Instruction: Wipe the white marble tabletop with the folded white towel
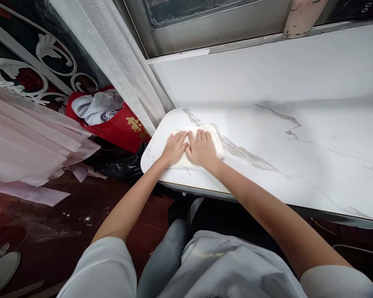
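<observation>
A white cloth (pixel 218 142) lies folded on the left end of a white marble-patterned tabletop (pixel 298 165). Both palms press flat on it, side by side. My left hand (pixel 174 148) has its fingers stretched forward and rests on the cloth's left part. My right hand (pixel 201 148) lies on the middle of the cloth, fingers straight and a little apart, its thumb close to the left hand. Much of the cloth is hidden beneath the hands.
Left of the table hangs a white curtain (pixel 118 54). Beyond it stands a red bag (pixel 115 132) with pale fabric inside, above a black plastic bag (pixel 121 165). Sheer pink fabric (pixel 27 140) hangs at the far left. A wall panel (pixel 267 70) with a window frame (pixel 217 33) borders the table's back.
</observation>
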Motion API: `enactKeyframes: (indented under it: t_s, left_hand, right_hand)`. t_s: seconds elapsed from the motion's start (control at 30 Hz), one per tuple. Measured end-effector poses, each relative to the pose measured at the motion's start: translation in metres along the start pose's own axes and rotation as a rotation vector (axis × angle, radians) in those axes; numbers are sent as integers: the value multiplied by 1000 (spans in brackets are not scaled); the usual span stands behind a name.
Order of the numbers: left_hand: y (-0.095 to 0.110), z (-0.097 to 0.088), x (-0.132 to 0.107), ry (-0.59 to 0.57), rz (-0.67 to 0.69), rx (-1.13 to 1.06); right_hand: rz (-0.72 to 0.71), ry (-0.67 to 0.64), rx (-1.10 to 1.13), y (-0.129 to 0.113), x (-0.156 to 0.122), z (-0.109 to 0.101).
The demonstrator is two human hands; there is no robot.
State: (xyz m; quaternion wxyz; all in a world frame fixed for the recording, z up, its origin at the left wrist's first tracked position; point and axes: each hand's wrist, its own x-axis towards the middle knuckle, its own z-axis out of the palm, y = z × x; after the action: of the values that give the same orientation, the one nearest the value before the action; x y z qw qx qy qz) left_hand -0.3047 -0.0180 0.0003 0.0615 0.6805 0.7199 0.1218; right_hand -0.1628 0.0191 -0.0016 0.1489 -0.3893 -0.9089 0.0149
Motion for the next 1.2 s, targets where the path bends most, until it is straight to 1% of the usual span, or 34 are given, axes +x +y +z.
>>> enactKeyframes:
  t_s: [0.1, 0.2, 0.33, 0.47, 0.6, 0.7, 0.8, 0.93, 1.07, 1.2]
  left_hand:
    - [3, 3, 39, 5, -15, -27]
    - [5, 5, 71, 14, -23, -49]
    - [1, 9, 103, 44, -8, -72]
    - [-4, 14, 135, 45, 11, -81]
    - [-3, 17, 166, 55, 43, -90]
    - [-1, 19, 183, 57, 51, -77]
    - [1, 20, 189, 56, 51, -70]
    - [3, 21, 186, 58, 46, -64]
    - [10, 22, 175, 55, 37, -49]
    - [23, 23, 153, 46, 29, -57]
  right_hand:
    - [-1, 9, -3, 27, 28, 5]
    - [2, -4, 3, 48, 53, 9]
    - [17, -3, 1, 67, 79, 14]
    - [38, -17, -8, 86, 102, 21]
    - [37, 26, -13, 108, 123, 28]
    - [32, 55, -4, 121, 134, 32]
    - [46, 47, -19, 127, 139, 33]
    - [46, 43, -44, 127, 136, 33]
    - [18, 76, -27, 126, 124, 32]
    - [13, 69, -47, 122, 100, 26]
